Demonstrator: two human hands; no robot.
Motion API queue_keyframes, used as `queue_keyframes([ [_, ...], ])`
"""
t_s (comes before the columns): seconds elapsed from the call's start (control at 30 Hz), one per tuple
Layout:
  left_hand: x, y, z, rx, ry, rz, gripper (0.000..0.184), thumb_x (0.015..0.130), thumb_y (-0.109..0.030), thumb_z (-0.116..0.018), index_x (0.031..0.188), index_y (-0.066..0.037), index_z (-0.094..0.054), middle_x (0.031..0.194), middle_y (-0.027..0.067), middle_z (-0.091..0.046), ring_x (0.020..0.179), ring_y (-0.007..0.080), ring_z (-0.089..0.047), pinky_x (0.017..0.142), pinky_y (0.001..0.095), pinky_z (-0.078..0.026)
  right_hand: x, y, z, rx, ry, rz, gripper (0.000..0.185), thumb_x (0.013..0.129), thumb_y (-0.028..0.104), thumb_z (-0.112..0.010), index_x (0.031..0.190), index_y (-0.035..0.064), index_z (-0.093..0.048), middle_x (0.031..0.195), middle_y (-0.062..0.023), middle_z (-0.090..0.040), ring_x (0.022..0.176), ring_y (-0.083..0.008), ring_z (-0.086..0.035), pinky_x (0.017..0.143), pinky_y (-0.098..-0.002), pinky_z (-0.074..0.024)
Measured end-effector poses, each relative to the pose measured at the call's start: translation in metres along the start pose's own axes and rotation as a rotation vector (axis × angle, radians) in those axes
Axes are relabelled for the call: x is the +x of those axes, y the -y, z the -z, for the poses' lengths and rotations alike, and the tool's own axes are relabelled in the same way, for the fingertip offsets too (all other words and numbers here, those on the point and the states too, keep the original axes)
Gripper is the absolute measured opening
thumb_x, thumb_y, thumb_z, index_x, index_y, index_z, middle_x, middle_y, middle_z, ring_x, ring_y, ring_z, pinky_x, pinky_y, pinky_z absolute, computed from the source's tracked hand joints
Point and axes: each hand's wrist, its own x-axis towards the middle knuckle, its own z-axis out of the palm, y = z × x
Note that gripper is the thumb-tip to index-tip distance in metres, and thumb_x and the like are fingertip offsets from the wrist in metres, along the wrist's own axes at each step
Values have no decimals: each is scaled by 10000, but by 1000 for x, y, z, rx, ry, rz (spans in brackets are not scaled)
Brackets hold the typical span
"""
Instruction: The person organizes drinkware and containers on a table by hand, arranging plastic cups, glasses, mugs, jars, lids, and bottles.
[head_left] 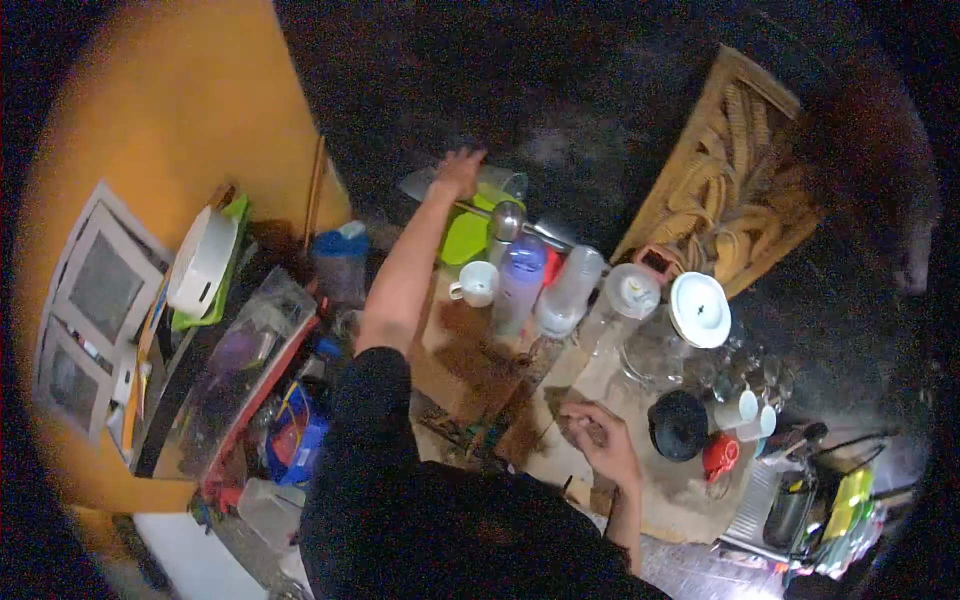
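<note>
My left hand (461,173) reaches out at the far edge of the wooden counter, over a clear container (512,184) and beside a lime green item (468,238); whether it grips the container is unclear. Below that hand are a metal ball-shaped object (507,220) and a white mug (479,283). A purple-topped bottle (521,265) and a clear bottle (571,292) stand to the right. My right hand (598,437) hovers over the counter's near part, fingers curled, left of a black round object (678,426). Anything between its fingers is too small to tell.
A clear jar (633,291), a white lid (700,310), a red item (720,456) and white cups (748,405) are on the right. Beyond them is a carved wooden panel (720,165). On the left are a white basin (203,262) and a blue-lidded container (340,262).
</note>
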Motion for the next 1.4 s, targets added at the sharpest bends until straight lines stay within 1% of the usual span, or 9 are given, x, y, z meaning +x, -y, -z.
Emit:
queue_keyframes([
  [0.33,43,20,-42,-20,132,-120,863,747,-228,-878,1512,-218,-479,1504,139,-546,1348,385,-553,1132,503,-468,-35,-36,-2,78,-46,-139,233,992,94,-686,1218,68,-739,1147,-63,-770,997,-156,-689,899,-308,-537],
  [0.73,28,28,-23,43,-145,-309,737,708,-260,-900,1347,-118,-563,1340,189,-635,1235,388,-637,1018,496,-545,-51,-53,-10,83,-51,-70,234,1012,55,-672,1236,2,-713,1156,-87,-741,1014,-132,-680,871,-295,-553],
  [0.8,-4,4,44,-235,-58,-262,672,723,-223,-884,1302,-99,-567,1210,189,-685,1147,369,-678,974,465,-556,-57,-52,-10,77,-62,-109,242,1004,38,-668,1238,-1,-708,1150,-87,-741,1017,-131,-679,878,-296,-551],
  [0.87,-8,6,77,-423,-208,-514,608,758,-152,-846,1294,-88,-567,1097,157,-709,1036,299,-706,925,417,-560,-60,-53,-10,73,-74,-142,250,995,21,-664,1241,-4,-703,1145,-87,-741,1019,-131,-677,885,-297,-549],
  [0.93,-13,-9,109,-690,-44,-549,586,787,-99,-819,1320,-85,-575,1100,109,-714,983,209,-692,895,376,-557,-63,-59,-12,92,-90,-86,266,979,-7,-639,1240,-11,-689,1098,-79,-746,992,-134,-675,879,-297,-549],
  [1.07,-59,-68,173,-659,105,-730,679,805,-101,-818,1433,-100,-559,1113,73,-716,951,160,-682,832,335,-567,-60,-41,-11,30,23,-129,321,939,-18,-642,1259,-8,-663,1065,-105,-740,962,-152,-675,907,-304,-546],
  [1.23,-81,-126,179,-548,147,-902,716,797,-90,-804,1461,-81,-535,1208,105,-701,1074,193,-671,951,362,-555,-67,-42,-21,41,10,7,429,921,4,-670,1346,-27,-620,1201,-151,-736,1123,-226,-693,1007,-353,-530],
  [1.33,-78,-146,165,-461,135,-990,709,770,-85,-808,1430,-43,-552,1306,130,-672,1225,231,-627,1090,387,-496,-89,-100,-48,416,-99,83,432,975,135,-676,1375,-16,-613,1374,-163,-670,1291,-255,-622,1107,-403,-473],
  [1.4,-64,-153,149,-349,158,-989,635,772,-124,-835,1366,-58,-621,1218,108,-704,1125,203,-663,1001,373,-537,-102,-144,-66,662,-265,8,434,996,194,-671,1381,0,-617,1425,-152,-644,1319,-253,-600,1124,-412,-459],
])
